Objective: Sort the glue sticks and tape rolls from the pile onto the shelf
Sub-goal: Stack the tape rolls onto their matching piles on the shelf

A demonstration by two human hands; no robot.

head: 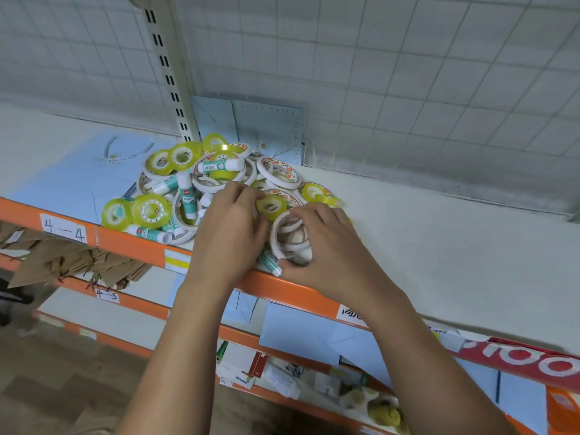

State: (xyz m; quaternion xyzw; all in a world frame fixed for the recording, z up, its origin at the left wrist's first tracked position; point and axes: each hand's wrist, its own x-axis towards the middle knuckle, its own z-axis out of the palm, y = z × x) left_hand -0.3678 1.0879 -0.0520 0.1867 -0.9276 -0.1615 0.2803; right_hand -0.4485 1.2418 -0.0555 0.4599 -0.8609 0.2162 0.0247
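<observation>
A pile (207, 183) of yellow tape rolls, white tape rolls and white-and-teal glue sticks lies on the white shelf (423, 233). My right hand (326, 246) grips a small stack of white tape rolls (290, 237) at the pile's near right edge. A glue stick (270, 262) lies just below that stack by the orange shelf lip. My left hand (230, 227) rests on the pile with its fingers curled on rolls beside a yellow tape roll (270, 206); what it holds is hidden. More glue sticks (219, 166) lie on top and at the left.
Pale blue paper bags (78, 177) lie flat under and left of the pile; another (266, 130) leans on the wire-grid back wall. The orange shelf lip (131, 243) bears a label "4-4". Lower shelves hold cardboard, blue envelopes and packets. Bare white shelf stretches right of the pile.
</observation>
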